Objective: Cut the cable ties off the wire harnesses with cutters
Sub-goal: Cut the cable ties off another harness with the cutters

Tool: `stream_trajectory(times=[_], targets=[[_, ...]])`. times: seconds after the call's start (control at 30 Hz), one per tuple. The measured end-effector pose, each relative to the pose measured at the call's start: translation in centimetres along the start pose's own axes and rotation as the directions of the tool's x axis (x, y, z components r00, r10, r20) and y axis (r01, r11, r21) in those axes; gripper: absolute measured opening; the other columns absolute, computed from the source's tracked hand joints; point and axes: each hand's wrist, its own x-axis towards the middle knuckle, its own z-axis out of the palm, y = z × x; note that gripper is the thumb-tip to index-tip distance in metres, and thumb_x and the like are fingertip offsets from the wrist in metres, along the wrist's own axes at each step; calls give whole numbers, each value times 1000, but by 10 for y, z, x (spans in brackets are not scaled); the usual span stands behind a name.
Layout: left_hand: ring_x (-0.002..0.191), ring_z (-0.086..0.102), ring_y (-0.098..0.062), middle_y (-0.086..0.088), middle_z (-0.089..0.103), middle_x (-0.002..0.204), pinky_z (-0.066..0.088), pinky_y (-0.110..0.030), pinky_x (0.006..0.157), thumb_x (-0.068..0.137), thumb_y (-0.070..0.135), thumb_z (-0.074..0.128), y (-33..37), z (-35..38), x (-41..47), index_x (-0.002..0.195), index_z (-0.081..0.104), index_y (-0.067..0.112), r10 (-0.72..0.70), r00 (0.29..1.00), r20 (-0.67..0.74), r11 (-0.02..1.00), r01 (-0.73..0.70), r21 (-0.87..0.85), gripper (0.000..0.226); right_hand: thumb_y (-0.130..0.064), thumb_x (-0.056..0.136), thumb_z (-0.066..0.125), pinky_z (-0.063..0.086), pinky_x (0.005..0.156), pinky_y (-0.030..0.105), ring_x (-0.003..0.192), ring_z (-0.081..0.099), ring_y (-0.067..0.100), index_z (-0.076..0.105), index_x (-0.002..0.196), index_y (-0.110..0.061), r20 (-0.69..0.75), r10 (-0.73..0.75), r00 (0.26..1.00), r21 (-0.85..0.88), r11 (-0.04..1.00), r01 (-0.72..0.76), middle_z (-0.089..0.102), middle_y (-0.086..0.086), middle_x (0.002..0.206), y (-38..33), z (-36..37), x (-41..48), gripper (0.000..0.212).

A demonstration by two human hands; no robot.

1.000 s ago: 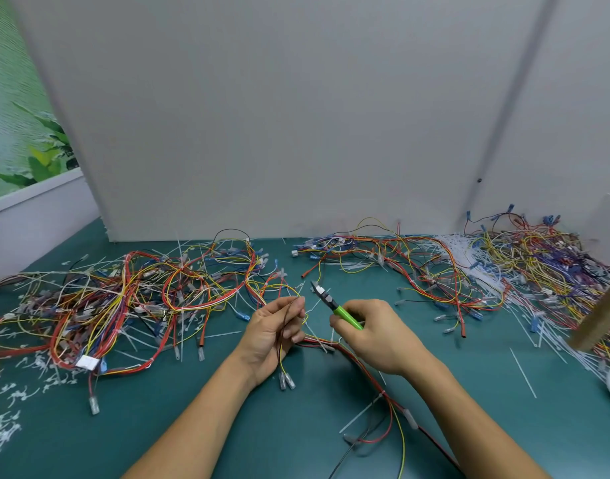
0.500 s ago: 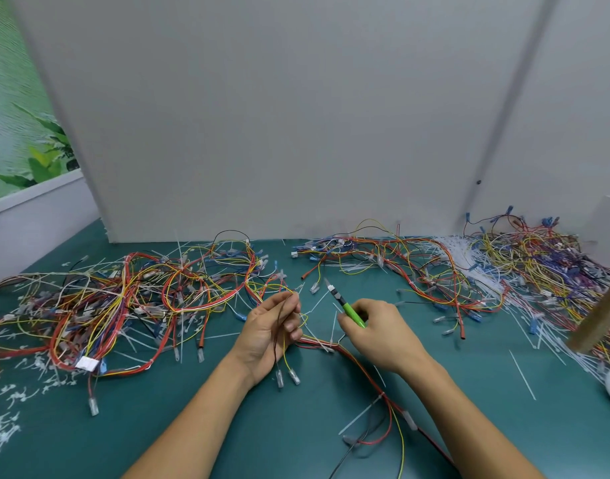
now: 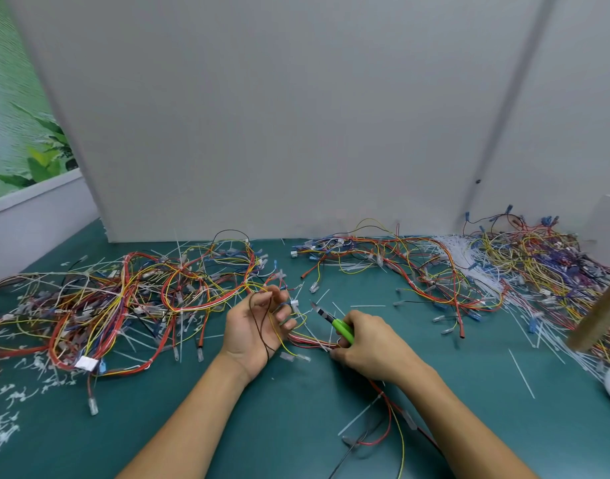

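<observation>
Head view, a pause between cuts. At far left, clipped tie ends [image 3: 6,402] lay as small, white, curled scraps on the matte teal table [image 3: 279,426]; beside them sprawled the left heap [image 3: 124,299] of harnesses, thin pliant wires in red, yellow, white and blue insulation, looped and tangled, many ending in clear-sleeved terminals. At centre the left hand [image 3: 258,326] lay palm up, its fingers curled round a brown and a yellow lead of the working harness [image 3: 307,340]; this bundle ran across the table from that hand, under the right hand [image 3: 372,347], toward the near edge. The right hand was clamped on the glossy green handles of the cutters [image 3: 333,321]; their slim dark nose pointed at the left fingers, near but apart; whether the blades were parted could not be told. The step appeared to be the search for the next tie; the next move would call for a tied spot held taut and the nose set on the nylon band alone, since soft insulation nicks easily. Farther right lay loose ties [image 3: 521,373], straight stiff white strips; beyond them, the right heap [image 3: 538,271].
</observation>
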Motion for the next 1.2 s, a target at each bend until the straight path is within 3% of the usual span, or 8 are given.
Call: stream_trajectory(times=[0.17,0.3,0.47,0.63,0.77,0.9,1.07,1.2], targets=[[59,42,-21,-11,60,84,36,-32,58,76,28,47,0,-3,0,85,61,8,14,999,29,999,-13,-43,26,-39,88,68,53,76,39,87,60,25,51,89,-29,-32,-62,998,-7,998,62,62,0,95,1,1,2,19],[56,42,-22,-14,60,80,34,-31,57,75,32,40,-1,-2,0,78,64,4,-17,999,39,1000,17,-15,37,-32,92,65,52,75,41,84,57,29,55,96,-25,-192,-109,975,80,989,126,62,1,90,5,-3,2,13],[44,40,-17,-14,62,71,39,-26,46,81,29,57,-3,4,-2,66,68,6,-127,992,-11,951,125,283,30,-26,95,71,43,65,37,66,50,21,59,97,-19,-448,-142,883,249,929,275,58,-3,70,1,-10,0,14],[53,59,-22,-26,72,90,52,-30,54,84,27,66,-12,8,-6,82,73,-1,-149,989,-6,847,131,516,29,-21,94,73,51,73,39,78,64,26,63,101,-14,-522,-185,833,327,858,396,70,2,83,-8,-11,-8,14],[73,71,-28,-27,71,110,57,-31,65,88,34,65,-17,9,-6,104,71,-6,-157,987,35,806,108,582,44,-21,94,74,51,69,27,75,64,13,64,97,-18,-517,-214,828,369,818,442,69,-9,81,-12,-8,-11,11],[83,72,-24,-17,71,120,57,-31,68,92,39,58,-21,10,-6,118,70,3,-108,990,86,809,38,586,46,-24,93,75,48,66,20,71,61,10,65,92,-22,-469,-194,862,422,808,412,69,-9,78,-14,-5,-10,10],[88,72,-25,-16,72,115,55,-32,67,73,36,78,-23,10,-4,99,78,12,24,999,35,863,-38,503,35,-28,93,74,50,64,24,67,63,11,65,85,-25,-348,-183,920,459,822,337,68,-11,72,-12,-5,-7,12],[86,72,-19,-11,76,99,56,-27,71,72,23,80,-22,6,0,89,80,11,-8,1000,2,903,6,430,21,-31,96,71,50,68,37,64,55,12,65,88,-18,-223,-238,945,425,849,314,67,2,74,-14,2,-8,16]])
